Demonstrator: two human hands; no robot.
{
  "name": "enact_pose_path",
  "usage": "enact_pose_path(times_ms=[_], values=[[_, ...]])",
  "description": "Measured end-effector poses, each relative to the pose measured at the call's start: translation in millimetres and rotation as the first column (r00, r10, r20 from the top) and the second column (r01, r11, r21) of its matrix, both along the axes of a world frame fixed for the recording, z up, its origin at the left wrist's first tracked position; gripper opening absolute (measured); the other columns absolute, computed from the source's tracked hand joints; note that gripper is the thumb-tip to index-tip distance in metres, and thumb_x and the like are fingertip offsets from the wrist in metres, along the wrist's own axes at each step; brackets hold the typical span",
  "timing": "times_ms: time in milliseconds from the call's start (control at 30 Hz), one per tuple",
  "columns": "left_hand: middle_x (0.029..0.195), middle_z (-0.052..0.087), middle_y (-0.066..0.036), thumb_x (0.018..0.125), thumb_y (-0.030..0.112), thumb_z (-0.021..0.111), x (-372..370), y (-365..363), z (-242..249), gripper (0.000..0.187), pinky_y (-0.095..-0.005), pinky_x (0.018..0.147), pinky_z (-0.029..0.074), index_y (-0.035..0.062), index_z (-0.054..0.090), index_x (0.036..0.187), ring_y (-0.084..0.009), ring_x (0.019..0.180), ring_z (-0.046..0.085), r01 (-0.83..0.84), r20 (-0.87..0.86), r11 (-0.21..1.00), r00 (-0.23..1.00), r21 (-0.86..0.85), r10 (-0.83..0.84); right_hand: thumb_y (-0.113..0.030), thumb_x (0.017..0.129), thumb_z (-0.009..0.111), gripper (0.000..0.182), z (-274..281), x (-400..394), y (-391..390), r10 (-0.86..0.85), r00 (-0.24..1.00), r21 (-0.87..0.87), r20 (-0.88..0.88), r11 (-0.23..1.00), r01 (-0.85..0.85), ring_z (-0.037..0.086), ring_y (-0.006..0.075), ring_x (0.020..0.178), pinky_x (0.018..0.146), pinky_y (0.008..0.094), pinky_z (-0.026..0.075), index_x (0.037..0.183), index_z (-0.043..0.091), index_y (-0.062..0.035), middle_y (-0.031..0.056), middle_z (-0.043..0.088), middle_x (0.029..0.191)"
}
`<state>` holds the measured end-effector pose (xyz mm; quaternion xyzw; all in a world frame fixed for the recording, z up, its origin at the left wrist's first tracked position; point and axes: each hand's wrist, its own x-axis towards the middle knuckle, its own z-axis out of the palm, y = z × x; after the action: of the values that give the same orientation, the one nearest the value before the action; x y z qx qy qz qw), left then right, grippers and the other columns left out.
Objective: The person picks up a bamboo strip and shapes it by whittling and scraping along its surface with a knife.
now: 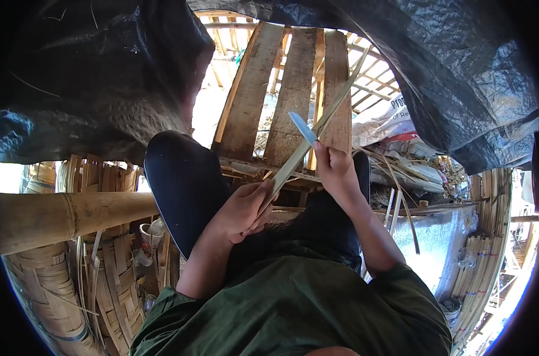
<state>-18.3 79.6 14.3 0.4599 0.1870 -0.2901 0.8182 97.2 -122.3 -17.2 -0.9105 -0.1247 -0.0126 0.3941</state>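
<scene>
My left hand [246, 209] is closed around the lower part of a long, pale green bamboo strip [293, 161], which slants up and away to the right. In my right hand [335, 168] is a knife [303, 127], its blade pointing up and to the left. The blade crosses the strip about midway along, overlapping it in this view. Its handle is hidden inside my right fist. Both hands are over my lap, between my dark-trousered knees [183, 172].
Wooden planks [290, 89] rise in front of me. A thick bamboo pole [79, 216] runs in from the left, above woven bamboo baskets [53, 291]. Dark plastic sheeting [97, 77] hangs on both sides. Split bamboo pieces [415, 172] and a printed sack [394, 121] lie to the right.
</scene>
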Motion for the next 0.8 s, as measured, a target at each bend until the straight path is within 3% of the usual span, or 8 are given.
enact_pose_path(times_ms=[133, 167, 333, 400, 533, 700, 767, 800], values=[[0.045, 0.038, 0.002, 0.106, 0.037, 0.036, 1, -6, -2, 0.036, -0.0231, 0.031, 0.025, 0.0066, 0.05, 0.092, -0.0073, 0.03, 0.028, -0.017, -0.031, 1.0, 0.999, -0.011, 0.016, -0.04, 0.1, 0.051, 0.05, 7, 24, -12, 0.032, 0.955, -0.16, -0.296, 0.984, -0.082, 0.061, 0.0307, 0.055, 0.054, 0.0404, 0.045, 0.079, 0.065, 0.0041, 0.0205, 0.058, 0.06], [0.045, 0.038, 0.002, 0.106, 0.037, 0.037, 2, -7, 0, 0.036, -0.0231, 0.031, 0.025, 0.0066, 0.051, 0.092, -0.0072, 0.03, 0.028, -0.024, -0.054, 1.0, 0.998, -0.015, 0.024, -0.05, 0.1, 0.048, 0.059, 14, 30, -13, 0.004, 0.924, -0.07, -0.383, 0.997, -0.034, 0.043, 0.0112, 0.05, 0.048, 0.0324, 0.036, 0.066, 0.055, -0.0016, 0.0033, 0.042, 0.052], [0.045, 0.037, 0.003, 0.105, 0.039, 0.038, 5, -7, 1, 0.035, -0.0219, 0.032, 0.023, 0.0085, 0.05, 0.093, -0.0059, 0.031, 0.026, -0.03, -0.062, 0.999, 0.998, 0.015, 0.031, -0.05, 0.1, 0.048, 0.06, 31, 7, 7, -0.031, 0.888, -0.041, -0.459, 0.999, 0.014, 0.043, 0.0115, 0.048, 0.047, 0.0352, 0.036, 0.064, 0.055, -0.0022, 0.0012, 0.042, 0.05], [0.045, 0.036, 0.003, 0.105, 0.039, 0.037, 5, -7, -1, 0.036, -0.0221, 0.032, 0.023, 0.0085, 0.05, 0.093, -0.006, 0.031, 0.026, -0.031, -0.078, 0.999, 0.996, 0.03, 0.033, -0.048, 0.1, 0.049, 0.059, 15, -18, 11, 0.193, 0.912, 0.035, -0.363, 0.98, -0.194, 0.045, 0.0122, 0.048, 0.047, 0.0348, 0.036, 0.066, 0.058, -0.0011, 0.0022, 0.044, 0.05], [0.045, 0.036, 0.003, 0.105, 0.039, 0.038, 5, -12, -3, 0.036, -0.022, 0.032, 0.023, 0.0083, 0.05, 0.093, -0.006, 0.031, 0.026, -0.046, -0.077, 0.999, 0.996, 0.022, 0.048, -0.048, 0.1, 0.047, 0.06, 21, 10, -2, 0.109, 0.946, -0.072, -0.306, 0.988, -0.137, 0.062, 0.0243, 0.05, 0.049, 0.0415, 0.046, 0.071, 0.063, 0.0013, 0.0136, 0.057, 0.053], [0.045, 0.036, 0.003, 0.105, 0.039, 0.038, 3, -8, 2, 0.035, -0.0217, 0.032, 0.022, 0.0085, 0.05, 0.093, -0.0057, 0.031, 0.025, -0.032, -0.063, 0.999, 0.997, -0.005, 0.032, -0.043, 0.103, 0.044, 0.052, 25, 19, -2, -0.011, 0.912, -0.114, -0.411, 0.993, -0.039, 0.049, 0.0131, 0.045, 0.04, 0.0345, 0.035, 0.08, 0.064, -0.0003, 0.0076, 0.05, 0.051], [0.045, 0.036, 0.003, 0.105, 0.039, 0.038, 3, -7, 3, 0.035, -0.0217, 0.032, 0.022, 0.0089, 0.05, 0.093, -0.0058, 0.031, 0.025, -0.042, -0.072, 0.999, 0.997, -0.005, 0.042, -0.041, 0.103, 0.044, 0.048, 15, -16, 7, 0.177, 0.95, -0.102, -0.257, 0.972, -0.209, 0.052, 0.0152, 0.046, 0.044, 0.0373, 0.041, 0.087, 0.066, -0.0004, 0.0113, 0.053, 0.054], [0.045, 0.036, 0.003, 0.106, 0.039, 0.037, 4, -7, 3, 0.035, -0.0216, 0.032, 0.022, 0.0094, 0.05, 0.093, -0.0058, 0.031, 0.025, -0.048, -0.085, 0.999, 0.995, 0.0, 0.048, -0.038, 0.102, 0.045, 0.045, -15, -30, 8, 0.229, 0.968, -0.053, 0.099, 0.973, -0.225, 0.055, 0.0176, 0.049, 0.049, 0.0405, 0.044, 0.092, 0.066, 0.0, 0.0147, 0.054, 0.056]])
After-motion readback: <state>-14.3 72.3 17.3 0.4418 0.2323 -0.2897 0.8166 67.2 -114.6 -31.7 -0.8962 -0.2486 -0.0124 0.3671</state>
